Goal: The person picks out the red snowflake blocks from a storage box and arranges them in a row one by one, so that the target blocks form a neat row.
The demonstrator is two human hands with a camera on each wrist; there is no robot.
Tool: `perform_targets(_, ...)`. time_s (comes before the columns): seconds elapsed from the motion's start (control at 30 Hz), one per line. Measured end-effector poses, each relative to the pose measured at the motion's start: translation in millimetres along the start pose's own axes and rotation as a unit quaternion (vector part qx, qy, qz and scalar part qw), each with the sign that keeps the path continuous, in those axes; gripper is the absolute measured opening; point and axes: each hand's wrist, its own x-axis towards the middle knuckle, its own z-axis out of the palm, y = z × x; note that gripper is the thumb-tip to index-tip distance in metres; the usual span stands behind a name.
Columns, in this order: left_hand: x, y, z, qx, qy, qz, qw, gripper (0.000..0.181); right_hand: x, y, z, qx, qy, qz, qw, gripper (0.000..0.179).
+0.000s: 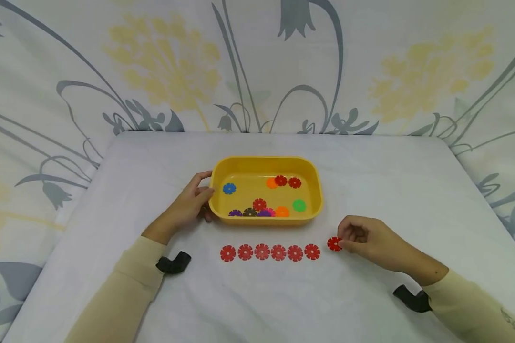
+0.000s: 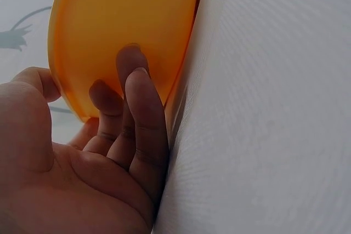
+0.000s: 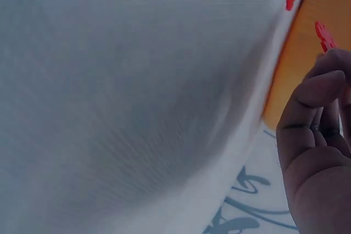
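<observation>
My left hand (image 1: 188,204) grips the left end of a yellow plastic tray (image 1: 263,222). In the left wrist view its thumb is at the rim and the fingertips (image 2: 143,89) lie against the outer wall. To the right, my right hand (image 1: 375,242) pinches a red notched plastic disc (image 1: 333,244) between thumb and forefinger. The right wrist view shows that disc (image 3: 323,35) edge-on above the fingertips. Just left of it, several similar red discs (image 1: 278,252) lie in a straight row in front of the tray.
Inside the tray lie loose discs of several colours, among them a blue disc (image 1: 229,188), a green disc (image 1: 299,205) and more red discs (image 1: 294,182). A white cloth (image 1: 257,305) covers the table. Behind it hangs flower-patterned fabric (image 1: 257,62). Black wrist pieces (image 1: 173,263) protrude by both sleeves.
</observation>
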Motion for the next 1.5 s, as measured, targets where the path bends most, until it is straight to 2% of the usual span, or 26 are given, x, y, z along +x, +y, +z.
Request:
perform_targets(0.13,1.9,-0.3,1.7,-0.001,-0.005,0.001,1.0,0.056,1.8,9.3,4.3,-0.004,-0.039,0.008,0.9992,0.014)
perform_targets(0.27,1.9,1.4,1.2,-0.001,0.001,-0.002,1.0,0.055,8.6,9.6,5.5,-0.022,-0.055,0.012,0.9982,0.015)
perform_targets(0.4,-0.3,3.1,-0.5,-0.002,0.003,0.0,1.0,0.055,15.2,7.8,8.0,-0.04,-0.062,0.024,0.997,0.016)
perform_targets(0.6,-0.1,4.9,-1.6,0.004,0.005,0.001,1.0,0.055,18.0,3.5,9.5,-0.071,-0.062,0.018,0.9954,0.017)
perform_targets(0.83,-0.2,3.0,-2.4,-0.001,0.004,0.003,1.0,0.055,18.8,-0.5,9.9,-0.073,-0.07,0.033,0.9943,0.018)
perform_targets(1.03,-0.5,4.1,-1.7,-0.003,0.005,0.0,1.0,0.054,18.8,-3.5,9.1,-0.091,-0.076,0.025,0.9927,0.018)
perform_targets(1.17,0.7,4.5,-1.6,0.003,0.002,0.002,1.0,0.056,22.6,-14.5,0.6,-0.112,-0.08,0.024,0.9903,0.017)
perform_targets(1.27,1.2,3.8,-1.6,0.003,0.0,0.002,1.0,0.057,28.7,-29.9,-10.7,-0.122,-0.068,0.01,0.9901,0.016)
perform_targets(1.4,0.8,1.9,-1.7,0.001,0.0,0.003,1.0,0.057,42.6,-56.7,-26.6,-0.14,-0.042,-0.032,0.9888,0.014)
perform_targets(1.5,0.0,0.9,-1.6,-0.001,0.002,0.003,1.0,0.057,58.2,-75.5,-35.2,-0.163,-0.032,-0.071,0.9836,0.014)
